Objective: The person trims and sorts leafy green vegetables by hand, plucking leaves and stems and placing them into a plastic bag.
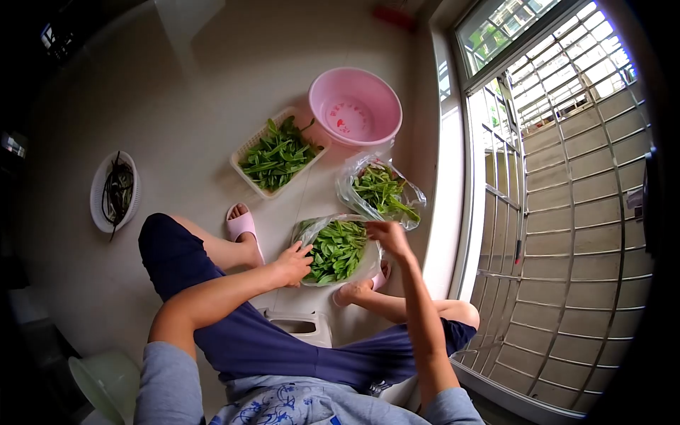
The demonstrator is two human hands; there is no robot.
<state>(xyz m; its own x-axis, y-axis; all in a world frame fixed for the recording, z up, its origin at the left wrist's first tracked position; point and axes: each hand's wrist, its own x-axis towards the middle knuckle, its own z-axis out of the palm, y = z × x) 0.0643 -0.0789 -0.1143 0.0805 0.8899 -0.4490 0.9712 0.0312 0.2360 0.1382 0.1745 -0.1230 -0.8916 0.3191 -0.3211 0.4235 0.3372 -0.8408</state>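
The fingertips of the right hand (388, 237) are hard to make out against the near bag's (372, 266) upper right edge, so whether they grip anything cannot be told. The left hand (292, 265) touches that bag's left side, its fingers slightly apart; whether they pinch the plastic is unclear. The near bag lies on the floor (191, 134) between the hands, its underside hidden by its leafy greens (336, 251). Partly hidden by the thighs is a stool (320, 331), on the body side of the hands. Far left of the left hand, a pale green tub (106, 386) is only dimly visible.

Just beyond the right hand, a second clear bag (346, 187) holds more greens. Past the left hand, a cream basket (250, 182) is piled with leafy stems (276, 154); beside it, the pink basin (361, 122) has a red print on its bottom. Well left of the left hand, a white oval basket (98, 205) holds dark, thin strands (119, 190).

In all, two plastic bags, two baskets and two pink slippers (241, 224) show.
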